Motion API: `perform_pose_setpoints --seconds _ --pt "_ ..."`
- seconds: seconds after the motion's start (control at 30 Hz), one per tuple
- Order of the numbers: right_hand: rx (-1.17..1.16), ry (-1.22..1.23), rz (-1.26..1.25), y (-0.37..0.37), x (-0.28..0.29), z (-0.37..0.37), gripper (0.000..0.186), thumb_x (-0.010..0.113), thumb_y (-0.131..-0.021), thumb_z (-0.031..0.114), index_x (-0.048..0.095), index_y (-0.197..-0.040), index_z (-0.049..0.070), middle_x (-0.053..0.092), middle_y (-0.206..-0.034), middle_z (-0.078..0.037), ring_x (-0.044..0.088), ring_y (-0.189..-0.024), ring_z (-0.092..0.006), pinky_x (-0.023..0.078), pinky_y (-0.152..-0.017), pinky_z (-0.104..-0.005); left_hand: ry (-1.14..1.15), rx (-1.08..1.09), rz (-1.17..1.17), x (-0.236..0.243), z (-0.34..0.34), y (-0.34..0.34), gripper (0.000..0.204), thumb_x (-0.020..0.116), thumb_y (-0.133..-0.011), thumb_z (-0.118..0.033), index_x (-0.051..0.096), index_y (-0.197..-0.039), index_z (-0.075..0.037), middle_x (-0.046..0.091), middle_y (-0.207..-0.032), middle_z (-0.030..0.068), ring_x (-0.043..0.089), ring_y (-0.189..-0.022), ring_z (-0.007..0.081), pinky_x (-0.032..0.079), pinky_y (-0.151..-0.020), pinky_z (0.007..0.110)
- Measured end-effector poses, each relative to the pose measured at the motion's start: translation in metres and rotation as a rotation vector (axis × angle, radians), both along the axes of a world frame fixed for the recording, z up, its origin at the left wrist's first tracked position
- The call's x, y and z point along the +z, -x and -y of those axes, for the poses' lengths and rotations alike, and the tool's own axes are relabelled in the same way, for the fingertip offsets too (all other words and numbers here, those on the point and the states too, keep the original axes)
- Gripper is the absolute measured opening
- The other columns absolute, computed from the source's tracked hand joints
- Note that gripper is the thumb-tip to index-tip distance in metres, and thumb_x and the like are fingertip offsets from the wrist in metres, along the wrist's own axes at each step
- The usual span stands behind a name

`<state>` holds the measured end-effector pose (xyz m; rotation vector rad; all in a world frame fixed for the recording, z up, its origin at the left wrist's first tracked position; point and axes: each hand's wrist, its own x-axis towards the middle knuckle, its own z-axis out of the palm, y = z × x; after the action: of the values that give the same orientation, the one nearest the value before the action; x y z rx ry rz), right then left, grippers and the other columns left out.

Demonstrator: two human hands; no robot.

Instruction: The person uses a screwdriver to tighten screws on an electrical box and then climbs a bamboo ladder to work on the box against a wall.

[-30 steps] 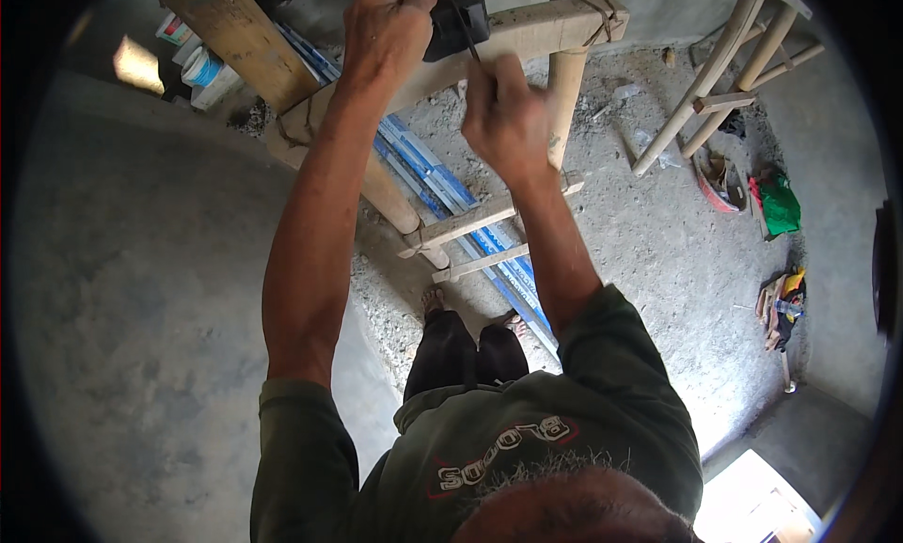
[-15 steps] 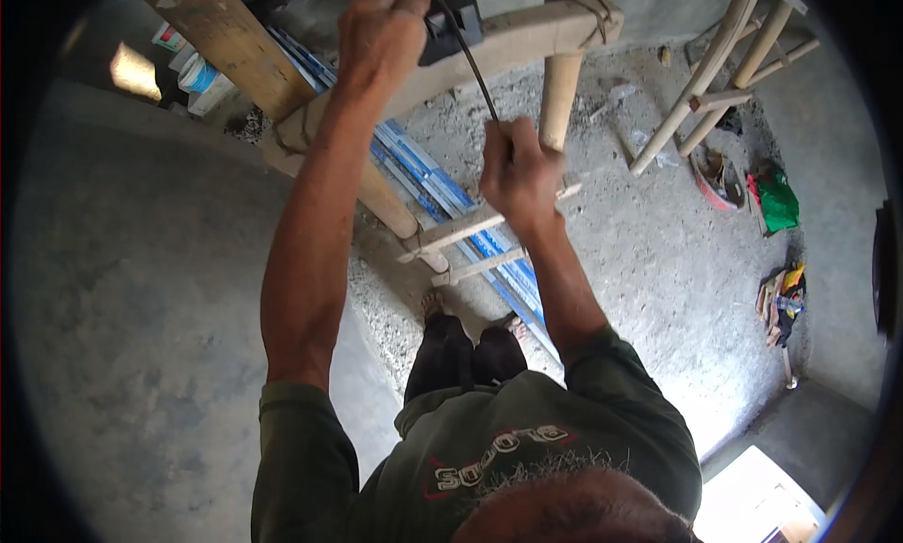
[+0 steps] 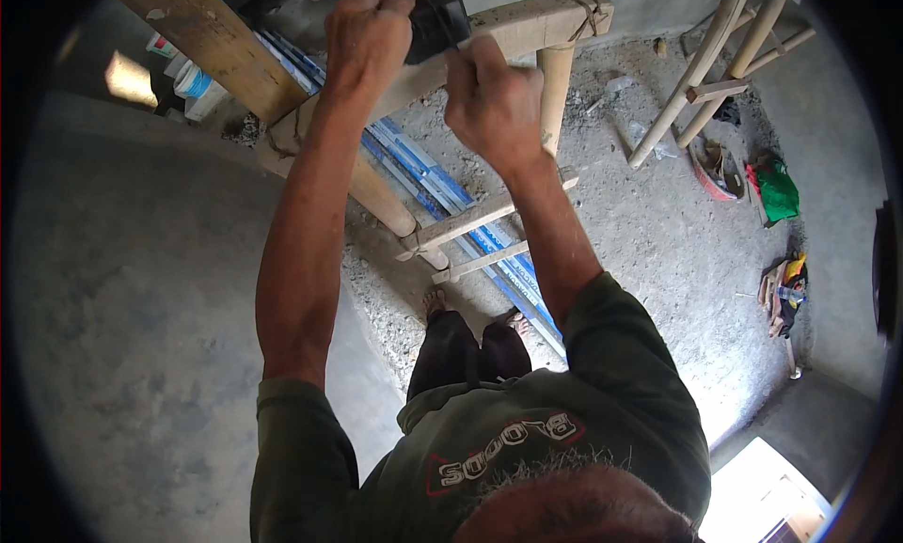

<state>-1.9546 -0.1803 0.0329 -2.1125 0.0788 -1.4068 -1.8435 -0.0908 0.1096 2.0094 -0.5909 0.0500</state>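
Note:
Both my hands are raised at the top of the view, beside a black boxy object [image 3: 438,24] by a wooden beam [image 3: 541,28]. My left hand [image 3: 369,37] is closed at the object's left side; what its fingers grip is hidden. My right hand [image 3: 497,106] is a closed fist just below and right of the object, around the lower end of a thin dark rod or strap. Little of that strip shows now, since the fist is close up to the black object.
Bamboo posts [image 3: 555,90] and rungs [image 3: 466,225] form a frame before me. Long blue-and-white strips [image 3: 414,167] lie on the rough floor beneath. A bamboo trestle [image 3: 701,73], a red basin [image 3: 717,174], a green bag [image 3: 777,190] and cloths [image 3: 783,294] are at the right. Buckets [image 3: 193,80] stand far left.
My right hand has moved up toward the black object, covering most of the thin dark strip that stretched between them. My left hand has shifted slightly left and stays closed.

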Motion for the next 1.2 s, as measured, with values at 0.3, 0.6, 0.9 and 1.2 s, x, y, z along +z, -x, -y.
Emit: perform_pose_setpoints --seconds 0.3,0.6,0.9,1.2 --pt "-0.014 0.01 -0.062 0.011 0.001 0.003 0.018 0.066 -0.085 0.0 0.053 -0.074 0.004 0.058 -0.054 -0.014 0.06 -0.044 -0.0294 0.044 -0.041 -0.0364 0.028 -0.072 0.032 -0.005 0.004 -0.001 0.038 0.05 -0.098 -0.022 0.065 -0.121 0.004 0.07 -0.109 0.021 0.065 -0.1 0.0299 0.047 -0.09 0.034" --pt "0.006 -0.06 -0.046 0.028 -0.01 0.001 0.018 0.066 -0.086 0.001 0.053 -0.074 0.005 0.053 -0.051 -0.014 0.057 -0.042 -0.0309 0.044 -0.042 -0.0385 0.057 -0.081 0.123 -0.014 0.008 -0.012 0.036 0.05 -0.095 -0.021 0.067 -0.116 0.003 0.07 -0.103 0.0235 0.066 -0.097 0.0302 0.049 -0.086 0.036" --pt "0.022 -0.145 -0.058 0.057 -0.03 -0.003 0.021 0.067 -0.086 0.002 0.051 -0.073 0.004 0.052 -0.05 -0.011 0.055 -0.041 -0.0309 0.044 -0.042 -0.0379 0.064 -0.088 0.226 -0.015 0.009 -0.013 0.038 0.055 -0.09 -0.026 0.071 -0.118 -0.006 0.071 -0.101 0.0063 0.062 -0.093 0.017 0.045 -0.087 0.028" --pt "0.051 -0.135 -0.1 0.055 -0.03 0.003 0.016 0.066 -0.086 0.003 0.052 -0.077 0.004 0.054 -0.051 -0.014 0.058 -0.043 -0.0336 0.044 -0.041 -0.0414 0.113 -0.081 0.229 -0.014 0.009 -0.013 0.033 0.057 -0.089 -0.023 0.072 -0.106 0.001 0.071 -0.1 0.0245 0.07 -0.095 0.0341 0.051 -0.088 0.037"
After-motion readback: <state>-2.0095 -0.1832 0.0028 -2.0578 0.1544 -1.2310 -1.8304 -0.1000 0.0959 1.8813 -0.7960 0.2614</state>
